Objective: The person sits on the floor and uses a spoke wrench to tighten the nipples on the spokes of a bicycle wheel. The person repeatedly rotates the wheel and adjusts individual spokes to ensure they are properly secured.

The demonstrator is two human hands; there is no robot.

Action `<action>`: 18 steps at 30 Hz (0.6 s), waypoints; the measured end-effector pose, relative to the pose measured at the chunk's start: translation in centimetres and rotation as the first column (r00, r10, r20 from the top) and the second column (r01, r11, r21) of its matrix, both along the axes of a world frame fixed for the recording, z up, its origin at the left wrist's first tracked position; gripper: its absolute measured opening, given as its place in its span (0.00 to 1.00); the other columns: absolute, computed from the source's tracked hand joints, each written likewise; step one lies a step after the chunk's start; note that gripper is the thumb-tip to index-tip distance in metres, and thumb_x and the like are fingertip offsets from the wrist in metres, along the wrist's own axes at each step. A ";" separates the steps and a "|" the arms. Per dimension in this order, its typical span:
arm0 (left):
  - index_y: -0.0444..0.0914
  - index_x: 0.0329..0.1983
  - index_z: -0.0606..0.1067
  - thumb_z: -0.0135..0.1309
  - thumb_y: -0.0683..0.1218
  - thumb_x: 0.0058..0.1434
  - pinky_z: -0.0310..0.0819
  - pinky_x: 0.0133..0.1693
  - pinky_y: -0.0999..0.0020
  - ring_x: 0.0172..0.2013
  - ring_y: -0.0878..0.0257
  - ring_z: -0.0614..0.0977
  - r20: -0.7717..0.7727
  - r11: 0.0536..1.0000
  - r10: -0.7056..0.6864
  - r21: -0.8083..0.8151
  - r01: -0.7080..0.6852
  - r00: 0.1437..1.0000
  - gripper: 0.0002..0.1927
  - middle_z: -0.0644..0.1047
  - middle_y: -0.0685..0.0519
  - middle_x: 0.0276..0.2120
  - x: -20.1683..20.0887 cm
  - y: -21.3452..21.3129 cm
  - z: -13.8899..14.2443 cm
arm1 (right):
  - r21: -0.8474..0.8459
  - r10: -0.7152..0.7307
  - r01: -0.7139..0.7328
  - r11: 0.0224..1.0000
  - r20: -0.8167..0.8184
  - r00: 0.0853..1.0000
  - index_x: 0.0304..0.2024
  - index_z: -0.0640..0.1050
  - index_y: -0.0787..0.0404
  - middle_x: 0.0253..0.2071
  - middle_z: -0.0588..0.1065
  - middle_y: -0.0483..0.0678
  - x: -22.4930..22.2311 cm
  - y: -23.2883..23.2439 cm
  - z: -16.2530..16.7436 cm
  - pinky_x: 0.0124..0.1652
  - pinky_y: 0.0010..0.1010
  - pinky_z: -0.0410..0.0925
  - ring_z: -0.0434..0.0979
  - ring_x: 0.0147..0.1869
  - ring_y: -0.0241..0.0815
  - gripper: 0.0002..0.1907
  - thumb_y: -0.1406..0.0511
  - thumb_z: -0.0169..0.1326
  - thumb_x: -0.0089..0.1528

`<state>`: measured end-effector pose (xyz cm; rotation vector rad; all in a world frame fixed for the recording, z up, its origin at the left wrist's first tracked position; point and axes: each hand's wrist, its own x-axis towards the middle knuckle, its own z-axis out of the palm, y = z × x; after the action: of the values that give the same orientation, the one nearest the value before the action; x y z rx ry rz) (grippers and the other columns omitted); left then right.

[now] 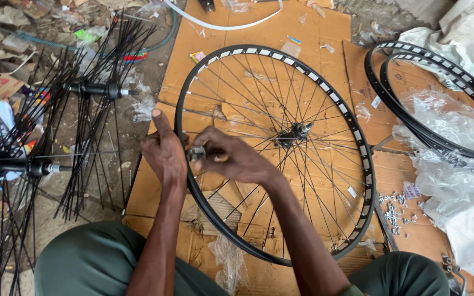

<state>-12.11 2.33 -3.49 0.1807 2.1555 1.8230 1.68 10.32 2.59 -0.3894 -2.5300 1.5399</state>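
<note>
A black bicycle wheel rim (pixel 357 137) with white rectangles lies flat on cardboard (pixel 325 33). Thin spokes run from its hub (pixel 294 131) to the rim. My left hand (pixel 164 151) rests on the rim's left edge, forefinger pointing up. My right hand (pixel 231 156) reaches across the spokes and pinches a small metal tool (pixel 197 153) against the rim, right next to the left hand.
Two hubs with loose black spokes (pixel 97 89) (pixel 23 166) stand on the dirt at left. Two spare rims (pixel 429 77) lie at right beside clear plastic wrap (pixel 456 186). Small metal nipples (pixel 393 211) are scattered on the cardboard. My green-trousered knees are at the bottom.
</note>
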 end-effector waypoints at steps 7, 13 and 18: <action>0.33 0.10 0.57 0.36 0.73 0.72 0.58 0.24 0.54 0.15 0.60 0.61 -0.029 0.999 0.010 -0.048 -0.012 1.000 0.46 0.60 0.51 0.09 -0.1 0.1 -0.3 | 0.373 -0.182 0.042 0.927 0.349 0.919 0.49 0.78 0.53 0.42 0.80 0.44 -1.4 -0.5 -0.1 0.45 0.40 0.72 0.82 0.42 0.45 0.16 0.57 0.63 0.60; 0.33 0.08 0.63 0.35 0.73 0.69 0.67 0.24 0.55 0.14 0.58 0.72 0.051 1.000 0.010 -0.016 -0.009 0.999 0.46 0.68 0.48 0.09 0.0 0.1 0.1 | -0.071 -0.004 -0.001 0.997 -0.076 0.997 0.46 0.77 0.59 0.46 0.78 0.49 0.1 -0.1 -0.1 0.50 0.40 0.75 0.81 0.49 0.46 0.13 0.60 0.62 0.65; 0.30 0.11 0.62 0.35 0.74 0.71 0.64 0.26 0.52 0.17 0.55 0.68 0.007 0.994 0.014 -0.104 -0.013 1.000 0.48 0.65 0.45 0.12 -0.2 0.2 0.0 | 0.200 -0.256 0.205 0.958 0.272 0.928 0.45 0.75 0.56 0.39 0.80 0.46 -1.5 -1.1 0.3 0.41 0.40 0.73 0.82 0.39 0.45 0.19 0.59 0.66 0.56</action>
<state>-12.34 2.51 -3.51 0.1351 2.2448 1.7100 0.20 9.25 2.84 -0.9203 -2.6834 1.2498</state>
